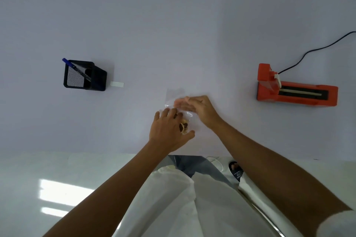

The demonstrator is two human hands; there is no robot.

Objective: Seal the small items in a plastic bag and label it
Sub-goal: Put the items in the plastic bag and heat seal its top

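Left hand (169, 128) and right hand (199, 108) fingers grip the plastic bag (187, 115), its length pointing away.

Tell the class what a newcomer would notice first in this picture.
The bright orange sealer at far right stands out most. At centre, the left hand and right hand handle a clear plastic bag and small brown items. A black mesh pen holder sits at left.

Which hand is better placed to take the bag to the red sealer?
Probably the right hand: it holds the plastic bag, and the red sealer stands on its side. The left hand holds the small items.
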